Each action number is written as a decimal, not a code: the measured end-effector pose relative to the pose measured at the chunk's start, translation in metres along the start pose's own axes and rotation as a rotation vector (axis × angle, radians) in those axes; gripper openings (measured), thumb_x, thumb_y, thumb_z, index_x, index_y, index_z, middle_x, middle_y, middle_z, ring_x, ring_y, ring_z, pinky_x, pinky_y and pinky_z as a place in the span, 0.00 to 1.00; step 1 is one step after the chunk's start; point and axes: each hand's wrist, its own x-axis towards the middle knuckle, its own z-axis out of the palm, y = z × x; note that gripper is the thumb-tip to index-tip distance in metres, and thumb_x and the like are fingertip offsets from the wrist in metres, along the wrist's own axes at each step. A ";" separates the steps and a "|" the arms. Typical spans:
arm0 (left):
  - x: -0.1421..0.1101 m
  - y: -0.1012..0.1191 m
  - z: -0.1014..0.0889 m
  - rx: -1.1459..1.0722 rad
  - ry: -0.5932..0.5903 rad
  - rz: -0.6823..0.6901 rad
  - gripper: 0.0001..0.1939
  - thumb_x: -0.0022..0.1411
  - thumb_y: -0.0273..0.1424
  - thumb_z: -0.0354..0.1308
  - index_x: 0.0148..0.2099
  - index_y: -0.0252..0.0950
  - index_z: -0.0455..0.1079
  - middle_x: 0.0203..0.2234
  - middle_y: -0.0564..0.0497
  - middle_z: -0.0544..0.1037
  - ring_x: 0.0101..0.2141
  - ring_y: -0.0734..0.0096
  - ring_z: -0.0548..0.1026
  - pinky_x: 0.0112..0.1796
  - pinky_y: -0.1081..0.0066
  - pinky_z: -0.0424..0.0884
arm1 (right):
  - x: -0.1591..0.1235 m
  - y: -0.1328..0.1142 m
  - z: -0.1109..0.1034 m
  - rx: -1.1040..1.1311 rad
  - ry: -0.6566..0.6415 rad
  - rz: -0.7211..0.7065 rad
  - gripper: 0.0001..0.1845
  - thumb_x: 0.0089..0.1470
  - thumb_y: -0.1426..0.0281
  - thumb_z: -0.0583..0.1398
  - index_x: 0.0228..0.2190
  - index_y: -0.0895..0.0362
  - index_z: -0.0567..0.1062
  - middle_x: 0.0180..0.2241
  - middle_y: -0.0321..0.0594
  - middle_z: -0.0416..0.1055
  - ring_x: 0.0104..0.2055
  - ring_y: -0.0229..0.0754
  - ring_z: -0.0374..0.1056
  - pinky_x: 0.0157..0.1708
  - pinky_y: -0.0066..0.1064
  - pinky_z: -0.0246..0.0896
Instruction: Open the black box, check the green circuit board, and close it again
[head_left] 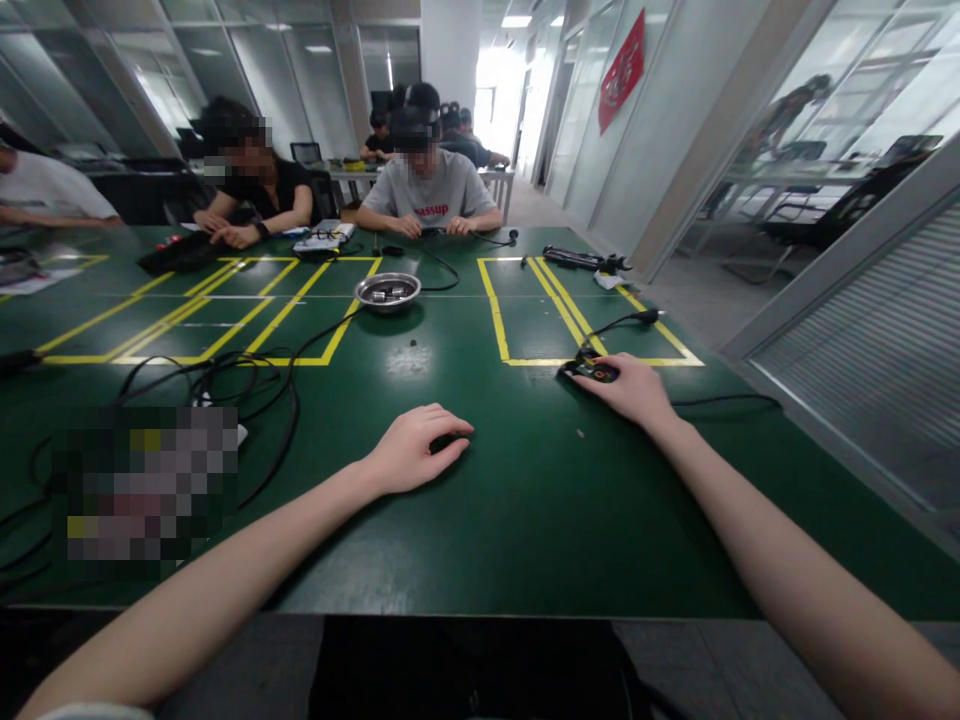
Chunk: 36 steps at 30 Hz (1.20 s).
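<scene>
Out at the right, my right hand (634, 388) grips a small black device (581, 368) by its edge, thumb on the near side and fingers on the far side. Coloured parts like a circuit board show on its upper face, and my fingers cover part of it. A black cable with a thick end (646, 316) lies just behind it. My left hand (420, 447) rests low over the green table (480, 540), palm down. Its fingers are curved, with a narrow gap between thumb and forefinger; I see nothing held there.
A metal bowl (388, 291) with small metal pieces stands mid-table. Black cables (289, 400) coil at the left by a blurred-out item (150, 490). Yellow tape (495, 315) marks the table. Across it, a person in a grey shirt (431, 190) handles something; a folded black tripod-like item (585, 260) lies back right.
</scene>
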 end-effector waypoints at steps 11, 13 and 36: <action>0.000 0.004 -0.007 0.092 -0.089 0.081 0.10 0.66 0.40 0.65 0.41 0.38 0.77 0.37 0.46 0.80 0.41 0.61 0.77 0.45 0.61 0.74 | -0.072 -0.110 0.012 0.339 -0.560 -0.836 0.30 0.48 0.53 0.74 0.50 0.53 0.80 0.45 0.42 0.75 0.42 0.48 0.77 0.43 0.37 0.73; -0.002 0.003 -0.006 0.087 -0.102 0.071 0.10 0.68 0.39 0.62 0.40 0.37 0.77 0.36 0.47 0.79 0.39 0.63 0.77 0.42 0.65 0.73 | -0.072 -0.108 0.011 0.325 -0.547 -0.815 0.30 0.48 0.54 0.73 0.50 0.53 0.80 0.45 0.41 0.75 0.42 0.48 0.77 0.43 0.38 0.73; 0.002 -0.011 -0.001 0.347 -0.069 -0.104 0.24 0.64 0.31 0.63 0.62 0.38 0.70 0.46 0.44 0.78 0.45 0.56 0.78 0.47 0.60 0.77 | -0.068 -0.098 0.024 0.251 -0.383 -0.761 0.44 0.52 0.55 0.70 0.66 0.55 0.67 0.65 0.55 0.65 0.67 0.61 0.60 0.65 0.59 0.57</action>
